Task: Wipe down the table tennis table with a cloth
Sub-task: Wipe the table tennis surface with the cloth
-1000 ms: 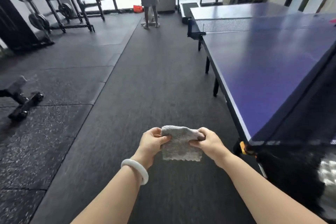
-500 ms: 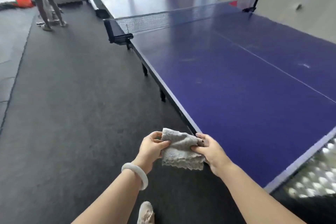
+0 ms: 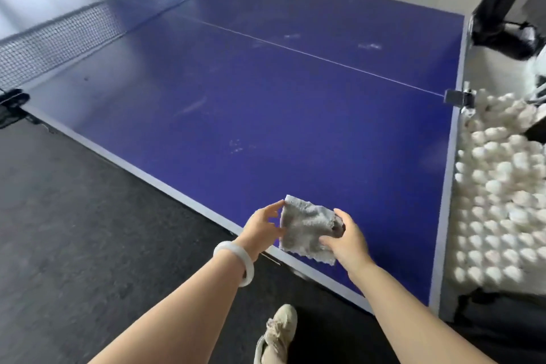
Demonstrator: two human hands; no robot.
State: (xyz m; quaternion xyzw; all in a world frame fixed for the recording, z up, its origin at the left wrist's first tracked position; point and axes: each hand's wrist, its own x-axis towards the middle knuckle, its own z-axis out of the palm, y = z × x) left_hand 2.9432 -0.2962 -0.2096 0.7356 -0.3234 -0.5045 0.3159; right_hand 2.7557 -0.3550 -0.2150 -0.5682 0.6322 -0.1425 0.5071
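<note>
Right hand (image 3: 347,241): fingers curled round the right edge of the cloth (image 3: 307,229), clamped on it. Left hand (image 3: 261,227): at the cloth's left edge, index tip by the top corner, thumb against the edge, fingers half straight; can't tell whether that is a real pinch or just contact. White bracelet (image 3: 236,260) on the left wrist. Cloth is grey, nubby, roughly square, spread between the two hands, lower corner hanging at 5 o'clock. It sits over the near side edge of the table tennis table (image 3: 266,97), close to the corner at 5 o'clock; can't tell whether it touches the top. From the hands, the blue top runs out toward 12 o'clock, white centre line crossing it, pale smudges (image 3: 189,106) at 11 o'clock and more near the centre line. Net (image 3: 74,29) at 10 o'clock, its black clamp on the side edge. Heap of white balls (image 3: 502,201) at 3 o'clock, just beside the table's end edge. Dark rubber floor (image 3: 74,216) at 9 o'clock. One pale shoe (image 3: 277,331) at 6 o'clock, between the forearms.
</note>
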